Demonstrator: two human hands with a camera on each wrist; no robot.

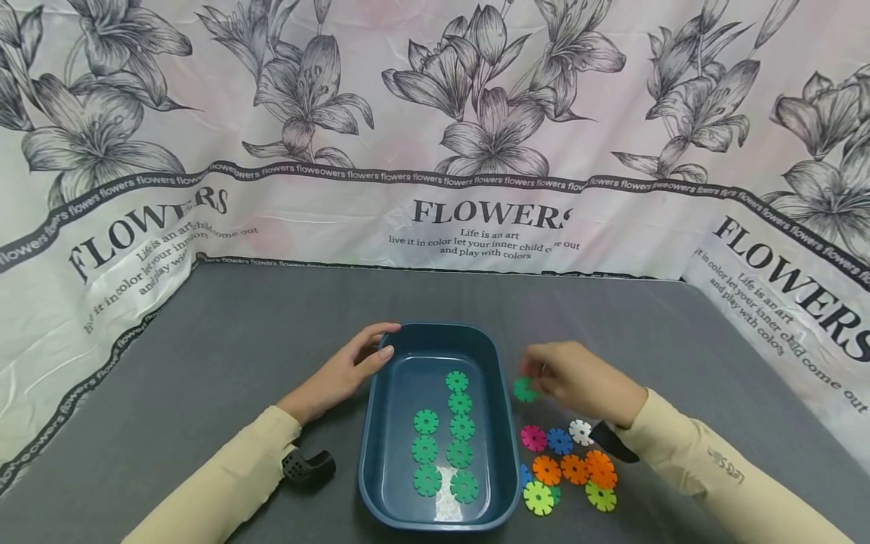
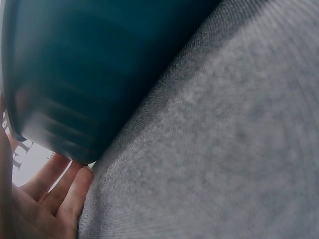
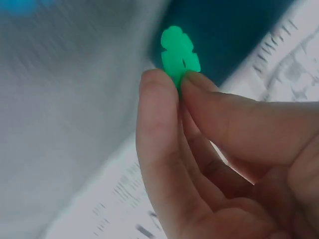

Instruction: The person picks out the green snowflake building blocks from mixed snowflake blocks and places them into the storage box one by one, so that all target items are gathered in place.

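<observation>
A dark blue tub [image 1: 381, 423] stands on the grey table and holds several green notched discs [image 1: 461, 428] in two rows. My left hand [image 1: 353, 366] rests against the tub's far left corner, thumb over the rim and fingers straight along the outside wall; the left wrist view shows the tub wall [image 2: 84, 64] and those fingers [image 2: 60, 194]. My right hand [image 1: 578, 378] hovers just right of the tub and pinches one green disc [image 1: 525, 390] between thumb and finger, seen close up as the green disc [image 3: 179, 52].
A loose pile of coloured discs [image 1: 567, 465], pink, blue, white, orange and yellow-green, lies on the table right of the tub, below my right wrist. A flower-printed cloth [image 1: 476, 151] walls the table at the back and both sides.
</observation>
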